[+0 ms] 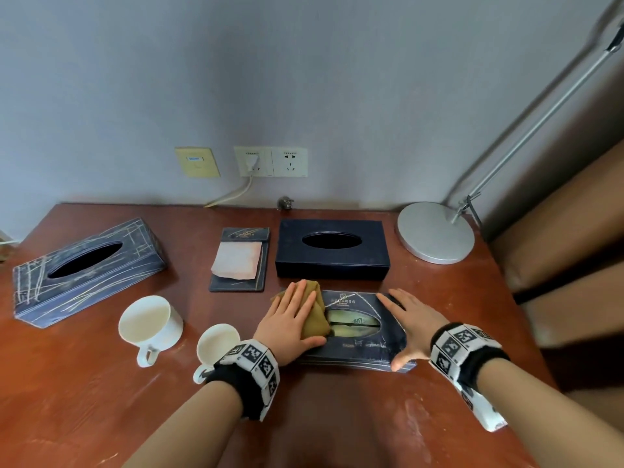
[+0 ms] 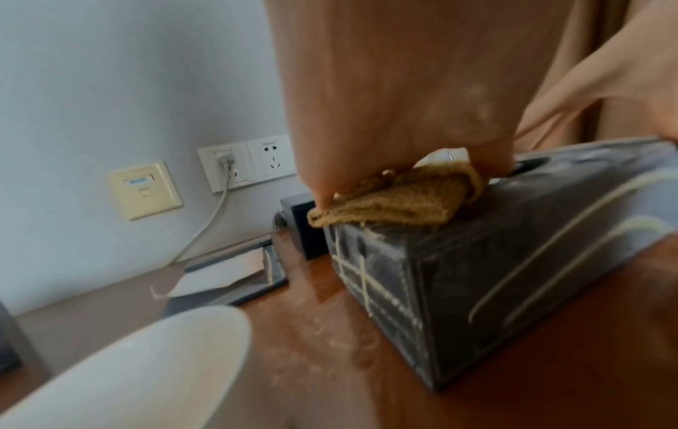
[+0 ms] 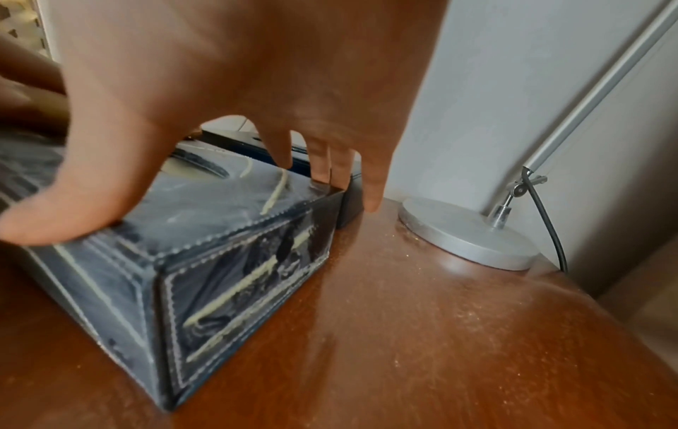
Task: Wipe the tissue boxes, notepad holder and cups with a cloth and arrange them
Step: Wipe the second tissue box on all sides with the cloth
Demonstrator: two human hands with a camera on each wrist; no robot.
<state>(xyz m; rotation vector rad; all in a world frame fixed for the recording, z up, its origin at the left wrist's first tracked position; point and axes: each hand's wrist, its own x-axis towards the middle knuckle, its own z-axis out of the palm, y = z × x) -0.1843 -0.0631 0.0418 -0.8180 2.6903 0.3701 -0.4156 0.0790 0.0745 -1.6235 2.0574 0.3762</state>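
Wiping now: you are pressing the cloth [image 1: 312,310] with your left hand [image 1: 291,324] laid flat, fingers straight, onto the left end of the near tissue box [image 1: 363,332].
Bracing: your right hand [image 1: 413,324] is spreading wide over the box's right end, fingertips [image 3: 322,171] touching its far edge and thumb at the near edge, gripping nothing.
Box lie: it is sitting at the near middle of the tabletop [image 1: 84,383], long axis running left to right, slot facing up.
Next move, by my reckoning: you are needing a sweep rightward along that axis, then the sides.
Waiting nearby: two cups [image 1: 150,324], just left of your left hand.
Waiting farther: the notepad holder [image 1: 240,260], the plain tissue box [image 1: 332,249] and the angled tissue box [image 1: 86,268].
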